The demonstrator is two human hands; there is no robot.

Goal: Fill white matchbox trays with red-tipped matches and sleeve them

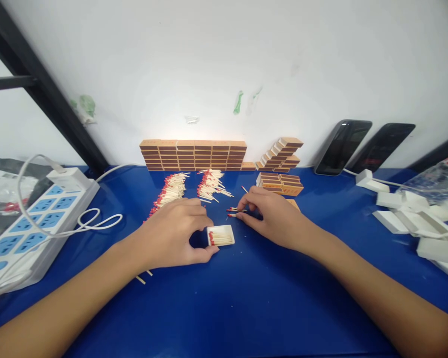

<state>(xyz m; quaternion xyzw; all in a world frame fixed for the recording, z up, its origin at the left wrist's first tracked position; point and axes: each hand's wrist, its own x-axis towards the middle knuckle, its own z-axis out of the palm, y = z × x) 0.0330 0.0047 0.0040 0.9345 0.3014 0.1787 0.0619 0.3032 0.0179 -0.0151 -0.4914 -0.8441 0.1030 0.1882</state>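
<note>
My left hand [181, 231] holds a small white matchbox tray [224, 227] between thumb and fingers at its left end. Inside the tray lie several red-headed matches [220, 238], heads toward my left hand. To the right, my right hand [274, 214] is closed in a pinch around a few matches [232, 215], whose red heads point left out of the fingertips. Another single match [244, 189] lies just beyond those fingers. Behind my left hand is a long heap of matches [173, 188], partly covered by it; a second pile [211, 185] lies to its right.
Matchboxes [194, 155] are stacked along the wall, with a stepped stack [281, 154] and a low group [278, 183] at right. Empty white trays [429, 223] are heaped far right. Two phones [343, 147] lean on the wall. A power strip [41, 214] with white cables stands left.
</note>
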